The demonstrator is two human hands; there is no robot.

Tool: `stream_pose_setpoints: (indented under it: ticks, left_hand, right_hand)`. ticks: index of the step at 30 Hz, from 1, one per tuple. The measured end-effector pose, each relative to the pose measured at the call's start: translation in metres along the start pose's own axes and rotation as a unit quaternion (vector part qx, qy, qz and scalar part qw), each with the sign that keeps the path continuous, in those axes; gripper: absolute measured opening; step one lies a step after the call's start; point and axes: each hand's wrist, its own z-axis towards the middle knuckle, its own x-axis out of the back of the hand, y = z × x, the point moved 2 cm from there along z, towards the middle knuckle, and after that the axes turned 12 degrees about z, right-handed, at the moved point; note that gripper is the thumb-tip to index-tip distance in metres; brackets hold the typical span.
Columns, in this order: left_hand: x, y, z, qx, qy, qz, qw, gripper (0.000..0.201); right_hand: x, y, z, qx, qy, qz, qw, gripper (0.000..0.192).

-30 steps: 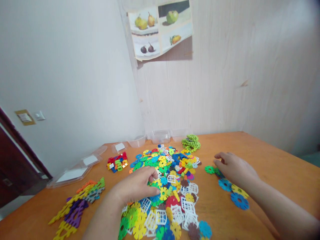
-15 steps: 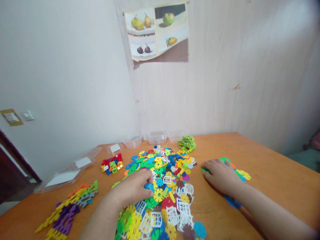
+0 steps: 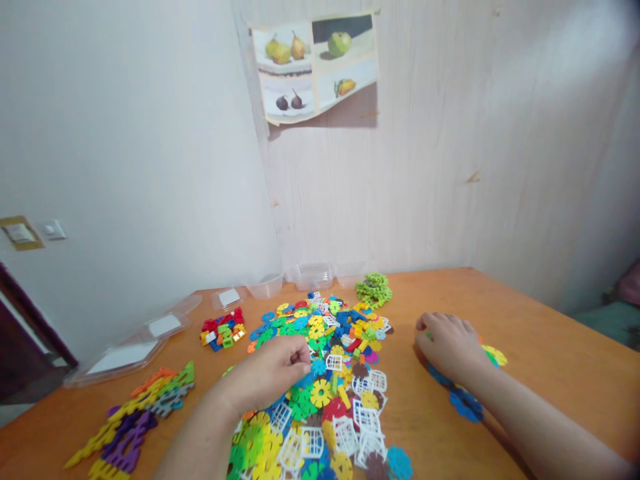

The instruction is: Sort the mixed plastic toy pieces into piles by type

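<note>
My left hand [image 3: 275, 370] is above the pile of loose plastic pieces [image 3: 320, 393], its fingers curled and thumb pressed in. Whatever it may pinch is hidden; a blue disc lies just under its fingertips. My right hand [image 3: 453, 343] is bent over a small group of notched flower-shaped discs on the right of the table, with a bit of green between its fingers. From this group, a blue disc [image 3: 466, 405] shows below the wrist and a yellow disc [image 3: 497, 355] sticks out beyond the hand. The pile mixes coloured discs with white window-shaped pieces [image 3: 313, 442].
Red, yellow and blue blocks [image 3: 223, 331] lie at the left. Closer are zigzag-edged strips [image 3: 130, 420]. Clear plastic tubs [image 3: 313, 277] and lids [image 3: 120, 360] line the wall side. A stack of green pieces [image 3: 373, 290] stands at the back.
My right hand has shifted slightly right, and the discs under it have turned, showing more blue below the wrist. The left hand's fingers have curled in more tightly over the pile.
</note>
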Motion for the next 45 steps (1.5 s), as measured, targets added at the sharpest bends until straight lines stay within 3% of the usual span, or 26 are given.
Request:
stream_pose_setpoints:
  ticks: [3, 6, 10, 14, 16, 18, 20, 23, 26, 30, 35, 38, 45]
  left_hand:
    - [-0.001, 0.002, 0.002, 0.005, 0.017, -0.035, 0.999, 0.012]
    - [-0.004, 0.007, 0.005, 0.002, 0.028, -0.086, 0.996, 0.011]
    - [-0.013, 0.026, 0.008, -0.031, 0.014, -0.17, 0.985, 0.012]
    - [-0.026, 0.049, 0.009, -0.077, -0.009, -0.24, 0.968, 0.011]
    - [-0.031, 0.054, 0.009, -0.084, -0.019, -0.267, 0.96, 0.013]
    - [-0.032, 0.053, 0.009, -0.081, -0.018, -0.275, 0.958, 0.018]
    - [-0.028, 0.046, 0.008, -0.071, -0.009, -0.25, 0.966, 0.022]
    - [-0.015, 0.027, 0.006, -0.034, 0.013, -0.156, 0.987, 0.017]
    - [-0.002, 0.003, 0.003, 0.009, 0.044, -0.058, 0.997, 0.015]
    - [0.001, -0.016, -0.002, 0.029, 0.003, 0.005, 1.0, 0.017]
    - [-0.003, -0.011, -0.006, 0.038, -0.061, 0.057, 0.996, 0.035]
    - [-0.004, -0.004, -0.007, 0.04, -0.063, 0.083, 0.994, 0.039]
    - [-0.006, -0.003, -0.005, 0.032, -0.034, 0.107, 0.993, 0.023]
  right_hand:
    - [0.003, -0.018, -0.007, 0.069, 0.039, 0.096, 0.992, 0.024]
    - [0.002, -0.043, -0.022, 0.123, 0.029, 0.23, 0.965, 0.024]
    - [-0.002, -0.077, -0.049, 0.131, -0.066, 0.389, 0.91, 0.024]
    - [-0.008, -0.103, -0.067, 0.141, -0.165, 0.514, 0.83, 0.021]
    - [-0.01, -0.106, -0.068, 0.138, -0.182, 0.526, 0.819, 0.019]
    - [-0.009, -0.1, -0.062, 0.12, -0.161, 0.494, 0.846, 0.019]
    - [-0.004, -0.083, -0.05, 0.097, -0.111, 0.431, 0.89, 0.021]
    - [0.009, -0.047, -0.025, 0.045, -0.011, 0.311, 0.949, 0.025]
    - [0.017, -0.01, -0.002, -0.031, 0.017, 0.183, 0.983, 0.023]
    - [0.017, 0.018, 0.011, -0.097, -0.018, 0.086, 0.991, 0.025]
    - [0.01, 0.027, 0.013, -0.095, -0.05, 0.033, 0.994, 0.022]
    - [0.005, 0.032, 0.015, -0.075, -0.048, 0.018, 0.996, 0.02]
    - [0.0, 0.035, 0.016, -0.06, -0.003, 0.001, 0.998, 0.03]
